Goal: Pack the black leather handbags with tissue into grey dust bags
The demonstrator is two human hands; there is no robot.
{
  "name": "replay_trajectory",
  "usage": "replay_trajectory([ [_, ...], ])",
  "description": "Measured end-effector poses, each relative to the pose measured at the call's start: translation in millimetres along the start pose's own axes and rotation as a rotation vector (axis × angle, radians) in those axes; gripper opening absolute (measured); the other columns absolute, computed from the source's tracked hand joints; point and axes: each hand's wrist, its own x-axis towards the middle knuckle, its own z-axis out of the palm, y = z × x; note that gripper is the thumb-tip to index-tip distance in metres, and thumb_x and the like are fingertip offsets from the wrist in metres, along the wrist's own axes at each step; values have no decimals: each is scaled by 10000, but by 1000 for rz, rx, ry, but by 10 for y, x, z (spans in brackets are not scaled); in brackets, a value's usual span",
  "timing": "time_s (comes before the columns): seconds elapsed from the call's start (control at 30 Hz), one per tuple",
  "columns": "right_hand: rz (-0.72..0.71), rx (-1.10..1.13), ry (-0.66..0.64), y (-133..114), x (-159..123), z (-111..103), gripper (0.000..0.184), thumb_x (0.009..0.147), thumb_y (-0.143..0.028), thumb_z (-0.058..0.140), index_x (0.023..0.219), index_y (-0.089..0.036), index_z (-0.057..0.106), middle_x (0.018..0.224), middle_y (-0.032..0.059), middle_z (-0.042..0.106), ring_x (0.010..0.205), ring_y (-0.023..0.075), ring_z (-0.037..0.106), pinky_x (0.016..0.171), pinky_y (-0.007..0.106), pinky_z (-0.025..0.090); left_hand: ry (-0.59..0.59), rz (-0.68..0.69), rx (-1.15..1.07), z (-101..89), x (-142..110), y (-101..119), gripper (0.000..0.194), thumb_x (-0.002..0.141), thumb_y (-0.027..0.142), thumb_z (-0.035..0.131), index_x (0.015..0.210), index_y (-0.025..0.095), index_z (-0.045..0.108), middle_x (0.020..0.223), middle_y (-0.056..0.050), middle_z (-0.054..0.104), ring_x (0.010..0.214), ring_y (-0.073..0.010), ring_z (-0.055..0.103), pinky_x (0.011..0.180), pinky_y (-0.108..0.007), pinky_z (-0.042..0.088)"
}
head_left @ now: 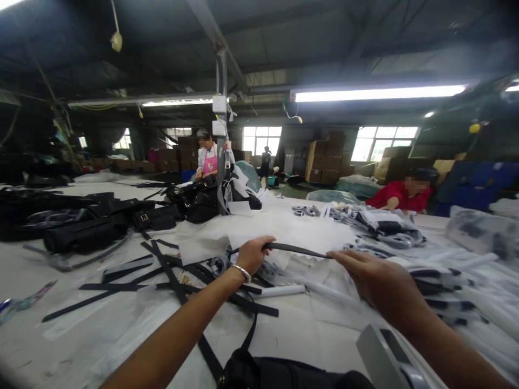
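Observation:
A narrow black strap (298, 248) stretches between my two hands above the table, bowed slightly upward. My left hand (253, 256), with a silver bangle at the wrist, pinches its left end. At the other end, the fingertips of my right hand (363, 270) are closed on the strap. Below my left hand lie several loose black strips (170, 275), crossing one another on the white table. Close to my body is a black bag (292, 373), partly cut off by the lower edge. A grey box-like object (383, 356) stands beside it, under my right forearm.
Black bags (85, 232) are piled on the left. White paper sheets (284, 227) cover the middle, with wrapped grey-white bundles (438, 286) at right. A metal post (221, 162) rises from the table. Across it are a person in red (399, 194) and one in a pink apron (210, 162).

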Motion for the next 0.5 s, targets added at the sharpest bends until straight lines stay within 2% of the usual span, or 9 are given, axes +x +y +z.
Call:
replay_trajectory([
  [0.13, 136, 93, 164, 134, -338, -197, 350, 960, -245, 461, 1271, -285, 615, 1158, 39, 719, 897, 252, 732, 674, 331, 583, 248, 89, 72, -621, 6, 110, 364, 920, 107, 427, 1215, 170, 631, 1133, -89, 706, 1024, -205, 666, 911, -310, 506],
  [0.2, 153, 173, 215, 132, -552, -242, 320, 973, -286, 477, 1258, -273, 622, 1128, 40, 726, 937, 232, 722, 752, 318, 586, 291, 172, 109, -957, -140, 214, 349, 921, 135, 468, 1213, 216, 642, 1111, -66, 713, 998, -207, 670, 883, -303, 506],
  [0.23, 143, 201, 247, 118, -664, -257, 312, 974, -279, 484, 1253, -272, 624, 1128, 39, 722, 952, 218, 715, 783, 307, 581, 292, 233, 150, -1115, -246, 263, 335, 913, 149, 515, 1204, 241, 654, 1046, -48, 729, 939, -200, 682, 820, -278, 515],
  [0.27, 119, 224, 285, 97, -778, -270, 310, 973, -263, 493, 1254, -274, 623, 1133, 38, 716, 968, 206, 706, 813, 299, 573, 315, 363, 290, -1262, -368, 305, 327, 919, 162, 540, 1213, 254, 649, 972, -33, 738, 863, -185, 690, 743, -250, 515],
  [0.33, 50, 261, 357, 44, -998, -288, 331, 963, -215, 512, 1275, -272, 609, 1150, 47, 700, 1013, 199, 677, 868, 300, 551, 300, 536, 496, -1515, -640, 367, 365, 927, 143, 565, 1269, 262, 610, 915, -11, 745, 791, -159, 689, 724, -236, 503],
  [0.43, -42, 308, 400, -68, -1275, -298, 387, 945, -152, 527, 1308, -274, 591, 1143, 57, 691, 1038, 203, 648, 898, 320, 530, 255, 657, 633, -1780, -1077, 424, 366, 947, 252, 579, 1313, 256, 580, 926, -12, 755, 763, -160, 692, 748, -248, 513],
  [0.5, -73, 340, 400, -165, -1412, -299, 408, 938, -135, 531, 1313, -283, 591, 1121, 50, 697, 1031, 204, 644, 915, 327, 523, 195, 654, 635, -1890, -1373, 467, 406, 927, 394, 596, 1315, 273, 585, 956, -15, 758, 771, -173, 694, 761, -259, 521],
])
